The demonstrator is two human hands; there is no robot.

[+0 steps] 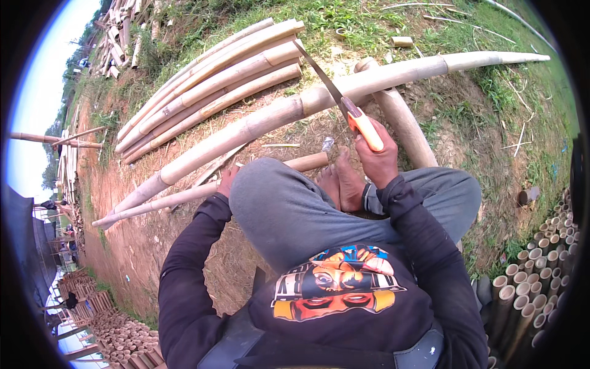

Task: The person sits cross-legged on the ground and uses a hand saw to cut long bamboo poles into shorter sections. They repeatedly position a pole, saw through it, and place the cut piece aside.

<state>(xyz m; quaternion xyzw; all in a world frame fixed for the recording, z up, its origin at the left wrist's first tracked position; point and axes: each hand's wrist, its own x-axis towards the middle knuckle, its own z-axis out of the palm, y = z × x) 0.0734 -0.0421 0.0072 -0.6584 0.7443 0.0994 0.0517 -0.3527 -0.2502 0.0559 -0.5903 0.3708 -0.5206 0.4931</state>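
In my right hand (pixel 380 154) is a handsaw with an orange handle (pixel 369 130); the fingers are closed round the handle. Its dark, narrow blade (pixel 319 72) slants up and left, crossing over a long, pale bamboo pole (pixel 246 128). That pole runs from the lower left to the upper right, in front of my bent legs. Beside my left knee, my left hand (pixel 226 182) is closed on a thinner bamboo pole (pixel 172 202), with some fingers hidden by the knee. The thinner pole passes behind the knee, and a cut end (pixel 310 162) shows near my bare feet (pixel 345 183).
A supporting bamboo post (pixel 402 126) lies under the long pole on the right. Several bamboo poles (pixel 215 86) are stacked beyond it. Bundles of cut bamboo stand at the lower right (pixel 528 289) and lower left (pixel 117 335). A short bamboo offcut (pixel 402 42) lies in the grass.
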